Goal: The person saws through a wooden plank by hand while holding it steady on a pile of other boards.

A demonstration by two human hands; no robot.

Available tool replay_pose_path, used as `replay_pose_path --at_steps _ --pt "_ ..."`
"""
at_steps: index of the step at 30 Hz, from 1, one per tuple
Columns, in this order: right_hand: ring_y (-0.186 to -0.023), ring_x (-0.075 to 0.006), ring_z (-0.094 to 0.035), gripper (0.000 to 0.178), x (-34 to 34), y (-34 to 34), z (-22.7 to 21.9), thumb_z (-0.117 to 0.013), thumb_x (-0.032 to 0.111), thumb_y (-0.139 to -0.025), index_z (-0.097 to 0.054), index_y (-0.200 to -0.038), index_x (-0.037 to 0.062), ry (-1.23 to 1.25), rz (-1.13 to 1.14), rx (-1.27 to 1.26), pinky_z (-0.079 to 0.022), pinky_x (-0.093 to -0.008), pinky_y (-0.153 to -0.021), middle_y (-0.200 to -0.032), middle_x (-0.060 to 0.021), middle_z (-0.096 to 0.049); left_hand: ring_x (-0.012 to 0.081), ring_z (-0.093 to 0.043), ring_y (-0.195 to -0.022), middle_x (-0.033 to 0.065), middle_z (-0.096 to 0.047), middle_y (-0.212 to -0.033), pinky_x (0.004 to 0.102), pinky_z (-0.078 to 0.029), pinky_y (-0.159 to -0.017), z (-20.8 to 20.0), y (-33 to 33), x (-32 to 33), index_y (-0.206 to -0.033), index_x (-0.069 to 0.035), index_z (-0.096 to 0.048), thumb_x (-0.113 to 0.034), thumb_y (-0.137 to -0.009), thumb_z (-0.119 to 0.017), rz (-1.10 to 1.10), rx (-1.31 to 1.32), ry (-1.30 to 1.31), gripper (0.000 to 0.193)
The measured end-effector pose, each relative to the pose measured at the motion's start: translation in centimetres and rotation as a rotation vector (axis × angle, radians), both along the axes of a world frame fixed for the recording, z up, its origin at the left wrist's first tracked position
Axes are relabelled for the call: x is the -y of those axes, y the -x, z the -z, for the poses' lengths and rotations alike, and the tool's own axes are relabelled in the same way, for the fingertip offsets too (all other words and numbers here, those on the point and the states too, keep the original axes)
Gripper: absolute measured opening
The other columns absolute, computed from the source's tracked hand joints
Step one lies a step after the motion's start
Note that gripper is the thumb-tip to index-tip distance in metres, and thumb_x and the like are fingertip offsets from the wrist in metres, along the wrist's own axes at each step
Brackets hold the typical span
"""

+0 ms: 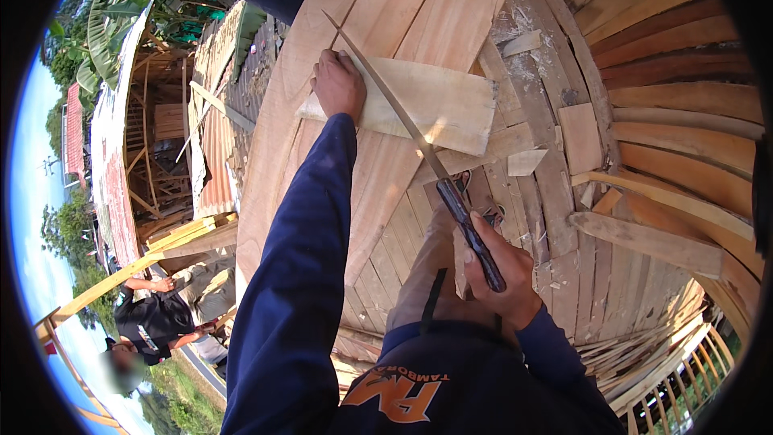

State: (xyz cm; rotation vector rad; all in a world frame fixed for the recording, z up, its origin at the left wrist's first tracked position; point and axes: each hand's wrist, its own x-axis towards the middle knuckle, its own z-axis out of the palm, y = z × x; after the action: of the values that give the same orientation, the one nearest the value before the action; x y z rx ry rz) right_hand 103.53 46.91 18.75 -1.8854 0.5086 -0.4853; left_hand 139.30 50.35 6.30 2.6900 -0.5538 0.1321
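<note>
A machete with a dark handle (467,229) is in my right hand (509,275), the fingers wrapped round the grip. Its long, narrow blade slants up and left, across a short pale board (431,101), and the tip reaches beyond the board's far edge. My left hand (338,84), with curled fingers, grips the left end of the pale board; the underside of that grip is hidden. This board rests on wide, smooth planks (390,12), with its right end near a plank edge.
Below the planks lies a slatted wooden deck (596,274) with shavings and offcuts (527,163). Curved wooden ribs (684,117) rise on the right. Down on the left, another person (153,318) in a dark shirt stands beyond a yellow beam (105,286). My legs are close to the work.
</note>
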Motion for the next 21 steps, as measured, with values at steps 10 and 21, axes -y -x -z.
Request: replay_pose_path --at_steps 10,21 --pt "-0.06 -0.0204 -0.065 0.049 0.3 7.8 -2.4 -0.064 0.017 -0.089 -0.058 -0.128 -0.0112 0.167 0.185 -0.066 -0.051 -0.0313 -0.058 -0.087 -0.0214 -0.071 0.0356 -0.056 -0.105 0.0169 -0.064 -0.105 0.0491 -0.041 -0.091 0.0 -0.2 -0.8 -0.103 -0.003 -0.057 -0.019 -0.096 -0.052 0.014 0.037 0.173 0.019" --pt "-0.05 -0.0092 -0.05 0.048 0.6 20.2 -4.4 -0.053 0.019 -0.097 -0.052 -0.136 -0.0085 0.044 0.562 -0.169 -0.04 -0.0255 -0.048 -0.065 -0.0044 -0.056 0.0221 -0.061 -0.087 0.017 -0.056 -0.113 0.0322 -0.051 -0.07 -2.3 25.0 -1.3 -0.127 0.001 -0.041 -0.038 -0.093 -0.068 -0.567 -1.415 1.08 0.058"
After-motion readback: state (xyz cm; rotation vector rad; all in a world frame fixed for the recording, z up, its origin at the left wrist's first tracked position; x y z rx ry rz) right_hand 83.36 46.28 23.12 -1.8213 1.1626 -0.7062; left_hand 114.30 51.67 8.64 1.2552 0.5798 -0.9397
